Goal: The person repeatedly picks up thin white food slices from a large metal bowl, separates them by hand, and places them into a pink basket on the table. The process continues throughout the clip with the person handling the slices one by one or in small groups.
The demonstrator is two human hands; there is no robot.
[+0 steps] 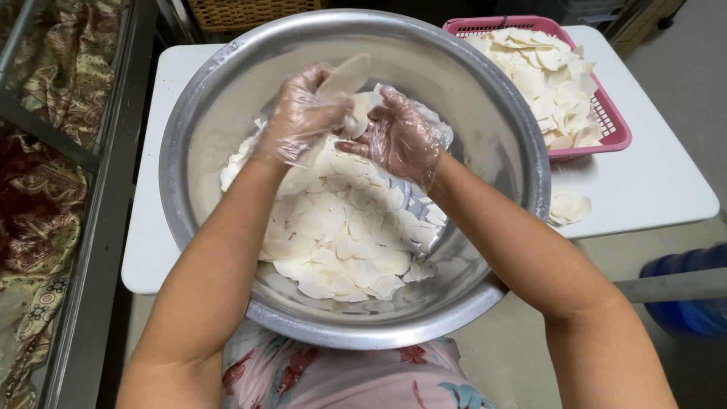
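Closest to you, your lap in floral cloth point(341, 375) sits under the rim of one big steel bowl point(500, 113), and both your bare forearms run up over its near edge. The bowl holds a heap of pale, thin slices point(341, 235), off-white and rounded, overlapping like petals, piled toward the left and middle of the bowl; far too many to count. The bare metal wall shows all around the heap.

Above the pile, your two hands meet, each in a clear plastic glove. Your left hand point(303, 113) is curled, fingers pressed together around a few slices, with one slice point(347, 74) sticking up from the fingertips. Your right hand point(400, 138) is half cupped, palm toward you, fingertips touching the same clump just beside the left hand. Both hang just over the heap's far side.

The bowl stands on one white table point(651, 182). On its right part, a small loose cluster of slices point(568, 206) lies just beside the bowl. Farther back on the right, one pink basket point(606, 113) is filled with more of the same pale slices.

At the far edge, a wicker basket point(242, 11) shows behind the bowl. Down right, off the table, there's a blue jug point(693, 310).
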